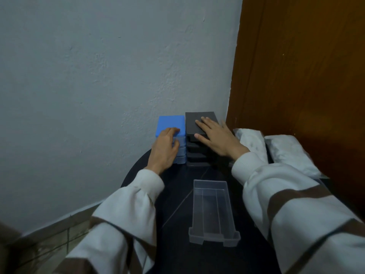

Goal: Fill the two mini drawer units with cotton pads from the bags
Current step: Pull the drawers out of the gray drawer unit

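Two mini drawer units stand side by side against the wall at the back of a dark round table (177, 194). The blue unit (171, 122) is on the left, the black unit (194, 120) on the right. My left hand (165, 149) grips the front of the blue unit, fingers curled over its top edge and upper drawer. My right hand (216, 138) lies flat with straight fingers on top of the black unit. A clear empty drawer (212, 210) lies on the table in front. Two bags of white cotton pads (249, 141) (290, 157) lie at the right.
A pale wall stands close behind and to the left of the units. A brown wooden door (306, 76) rises on the right behind the bags. Tiled floor (59, 240) shows at the lower left beyond the table edge.
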`<state>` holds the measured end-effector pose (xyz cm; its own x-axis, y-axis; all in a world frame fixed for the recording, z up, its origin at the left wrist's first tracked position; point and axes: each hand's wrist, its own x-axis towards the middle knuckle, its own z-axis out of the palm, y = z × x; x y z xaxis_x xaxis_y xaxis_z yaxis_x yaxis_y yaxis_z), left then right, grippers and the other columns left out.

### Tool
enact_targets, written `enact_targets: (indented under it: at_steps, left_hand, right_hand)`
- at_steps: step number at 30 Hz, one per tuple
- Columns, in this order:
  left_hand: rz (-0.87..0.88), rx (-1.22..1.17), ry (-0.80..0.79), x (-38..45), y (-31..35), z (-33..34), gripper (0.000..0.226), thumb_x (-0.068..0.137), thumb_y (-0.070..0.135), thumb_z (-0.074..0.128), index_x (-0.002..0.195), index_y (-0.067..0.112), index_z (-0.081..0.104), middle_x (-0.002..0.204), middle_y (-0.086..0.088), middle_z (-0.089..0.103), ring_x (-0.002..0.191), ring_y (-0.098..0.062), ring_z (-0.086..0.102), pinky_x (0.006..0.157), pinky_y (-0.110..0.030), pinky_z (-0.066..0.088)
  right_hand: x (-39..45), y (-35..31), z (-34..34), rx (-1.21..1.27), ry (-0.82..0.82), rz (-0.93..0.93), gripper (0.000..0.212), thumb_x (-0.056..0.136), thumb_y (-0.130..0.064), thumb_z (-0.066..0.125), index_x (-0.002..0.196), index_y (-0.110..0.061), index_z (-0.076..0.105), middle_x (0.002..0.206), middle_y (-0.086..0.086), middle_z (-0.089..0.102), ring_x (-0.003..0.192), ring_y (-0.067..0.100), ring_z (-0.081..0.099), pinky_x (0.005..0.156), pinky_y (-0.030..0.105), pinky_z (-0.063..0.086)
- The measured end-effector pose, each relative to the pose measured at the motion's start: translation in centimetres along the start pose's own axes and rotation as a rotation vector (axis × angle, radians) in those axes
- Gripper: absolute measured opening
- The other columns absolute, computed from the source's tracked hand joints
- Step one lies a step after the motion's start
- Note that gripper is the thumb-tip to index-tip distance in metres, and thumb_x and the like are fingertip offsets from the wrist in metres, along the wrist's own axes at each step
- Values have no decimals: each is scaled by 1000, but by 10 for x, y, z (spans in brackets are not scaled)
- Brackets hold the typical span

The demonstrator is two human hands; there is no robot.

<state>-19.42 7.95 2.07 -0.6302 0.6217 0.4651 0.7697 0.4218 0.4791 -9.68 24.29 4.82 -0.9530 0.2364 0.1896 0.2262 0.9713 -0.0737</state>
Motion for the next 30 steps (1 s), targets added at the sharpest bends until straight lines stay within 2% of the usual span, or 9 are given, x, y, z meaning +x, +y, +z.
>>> enact_targets:
  at_steps: [4, 7, 10, 12, 15, 19, 22, 25, 30]
  left_hand:
    - [60, -117, 32, -16, 14, -4, 39, 93, 4, 48, 132, 9, 47, 137, -7, 47, 126, -16, 41, 100, -12, 22]
    - [108, -268, 12, -46, 38, -2, 36, 92, 2, 49, 127, 12, 51, 130, -2, 51, 116, -4, 42, 99, -15, 31]
    - [144, -286, -142, -80, 59, 5, 36, 93, 11, 52, 127, 20, 51, 129, 3, 53, 115, -2, 45, 98, -18, 35]
    - [151, -247, -260, -100, 73, 11, 38, 95, 20, 50, 133, 23, 47, 138, 5, 45, 127, -4, 39, 107, -20, 30]
    - [132, -146, -368, -119, 91, 19, 46, 98, 31, 44, 143, 27, 35, 151, 10, 27, 140, -5, 20, 108, -14, 12]
    - [127, -87, -438, -134, 103, 30, 52, 98, 39, 40, 146, 29, 25, 154, 9, 20, 141, -7, 16, 115, -26, 15]
    - [102, -37, -509, -139, 105, 36, 56, 99, 40, 38, 149, 27, 18, 157, 9, 10, 144, -8, 7, 116, -27, 10]
    - [83, -24, -514, -139, 104, 37, 56, 99, 38, 39, 149, 25, 18, 158, 9, 9, 144, -7, 8, 117, -28, 10]
    - [70, -15, -453, -138, 92, 29, 55, 99, 34, 40, 149, 22, 20, 157, 8, 13, 143, -6, 15, 113, -21, 14]
  right_hand:
    - [-17, 2, -7, 66, 109, 7, 58, 98, -47, 27, 149, -21, 15, 158, 1, 7, 145, 15, 5, 114, 49, -7]
    - [-51, 4, -12, 145, 170, 0, 51, 98, -36, 40, 145, -19, 28, 156, 1, 18, 143, 17, 15, 116, 44, 2]
    - [-96, 10, -11, 201, 146, 39, 49, 95, -27, 52, 141, -20, 37, 153, 0, 27, 140, 16, 25, 116, 39, 16]
    - [-126, 18, -8, 202, 100, 96, 49, 93, -26, 54, 139, -22, 39, 151, 0, 30, 137, 16, 29, 115, 38, 23]
    - [-165, 30, -3, 143, 21, 214, 52, 93, -29, 54, 141, -24, 36, 153, -1, 27, 137, 16, 29, 114, 36, 23]
    - [-207, 48, 2, 124, 1, 389, 58, 93, -29, 55, 144, -24, 30, 154, 0, 22, 140, 17, 24, 115, 37, 21]
    - [-227, 53, 12, 213, 23, 540, 60, 92, -22, 56, 145, -25, 27, 152, 1, 29, 135, 16, 33, 109, 34, 30]
    - [-234, 47, 23, 356, 25, 589, 66, 93, -14, 53, 148, -26, 19, 149, 3, 34, 127, 16, 43, 102, 31, 37]
    - [-223, 26, 27, 454, 7, 572, 66, 92, -6, 50, 149, -18, 17, 154, 3, 24, 140, 17, 24, 113, 30, 21]
